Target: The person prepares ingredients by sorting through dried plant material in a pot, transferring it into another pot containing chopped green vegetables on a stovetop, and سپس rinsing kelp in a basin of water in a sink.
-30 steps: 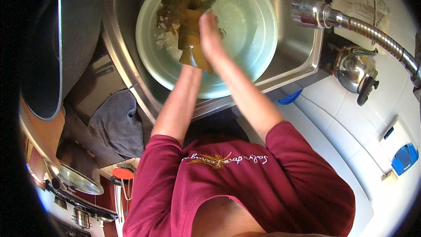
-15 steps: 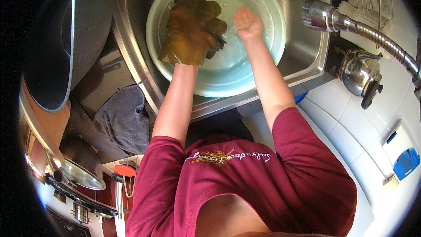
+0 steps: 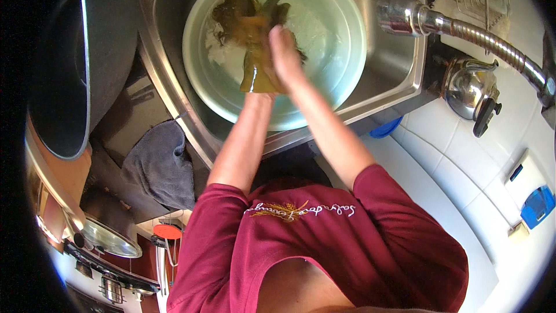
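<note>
A wet, olive-brown sheet with wavy edges [image 3: 258, 69], which looks like kelp, lies over my left hand in the round pale green basin [image 3: 194, 75]. Only the wrist of my left hand [image 3: 259, 102] shows below the sheet's straight near edge; its fingers are hidden. My right hand [image 3: 285, 55] presses against the right side of the sheet, blurred by motion, so its finger pose is unclear. The far part of the sheet is bunched and dark in the water.
The basin sits in a steel sink [image 3: 399, 69]. A flexible metal faucet [image 3: 457, 28] reaches in from the right, beside a glass-and-metal pot [image 3: 470, 90]. A dark grey cloth [image 3: 159, 165] lies left of the sink, near a large dark pot [image 3: 113, 52].
My right hand has moved left from the basin's right side onto the brown sheet. The sheet, spread out before, is now narrower and bunched. My left hand has shifted slightly right.
</note>
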Available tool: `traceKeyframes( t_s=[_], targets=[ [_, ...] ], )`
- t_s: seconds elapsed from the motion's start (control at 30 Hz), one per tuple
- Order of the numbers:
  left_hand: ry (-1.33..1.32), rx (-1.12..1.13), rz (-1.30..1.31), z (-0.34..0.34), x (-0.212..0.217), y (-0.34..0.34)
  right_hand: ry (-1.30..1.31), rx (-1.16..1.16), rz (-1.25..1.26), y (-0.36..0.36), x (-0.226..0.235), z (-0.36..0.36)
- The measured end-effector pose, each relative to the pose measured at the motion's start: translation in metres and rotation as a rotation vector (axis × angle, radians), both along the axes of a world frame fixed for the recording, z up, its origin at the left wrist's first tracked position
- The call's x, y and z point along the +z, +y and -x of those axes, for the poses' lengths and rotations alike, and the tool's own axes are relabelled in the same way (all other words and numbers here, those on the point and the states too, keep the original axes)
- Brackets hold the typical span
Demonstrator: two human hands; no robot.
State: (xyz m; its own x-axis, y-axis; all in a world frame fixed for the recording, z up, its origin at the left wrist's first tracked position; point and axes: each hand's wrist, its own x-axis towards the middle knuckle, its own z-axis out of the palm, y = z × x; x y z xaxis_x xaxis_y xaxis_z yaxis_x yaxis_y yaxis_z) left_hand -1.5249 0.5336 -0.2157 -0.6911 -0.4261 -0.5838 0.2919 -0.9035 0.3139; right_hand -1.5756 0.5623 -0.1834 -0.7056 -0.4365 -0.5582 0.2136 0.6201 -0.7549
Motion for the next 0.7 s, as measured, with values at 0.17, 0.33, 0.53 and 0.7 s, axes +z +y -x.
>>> traceKeyframes(
  t_s=[0.17,0.33,0.53,0.7],
  targets=[
    [0.07,0.102,-0.002,-0.016,-0.012,0.006,0.313,0.297,-0.085,0.003,-0.006,-0.012],
    [0.431,0.109,-0.183,0.003,0.051,-0.024,0.503,0.05,-0.184,0.019,-0.07,0.073],
    [0.337,0.203,-0.129,-0.004,0.021,-0.055,-0.618,-1.064,0.586,0.046,-0.068,0.095],
    [0.317,0.028,-0.209,-0.011,-0.032,-0.031,-0.375,-0.348,0.588,0.035,0.007,0.018]
  ],
)
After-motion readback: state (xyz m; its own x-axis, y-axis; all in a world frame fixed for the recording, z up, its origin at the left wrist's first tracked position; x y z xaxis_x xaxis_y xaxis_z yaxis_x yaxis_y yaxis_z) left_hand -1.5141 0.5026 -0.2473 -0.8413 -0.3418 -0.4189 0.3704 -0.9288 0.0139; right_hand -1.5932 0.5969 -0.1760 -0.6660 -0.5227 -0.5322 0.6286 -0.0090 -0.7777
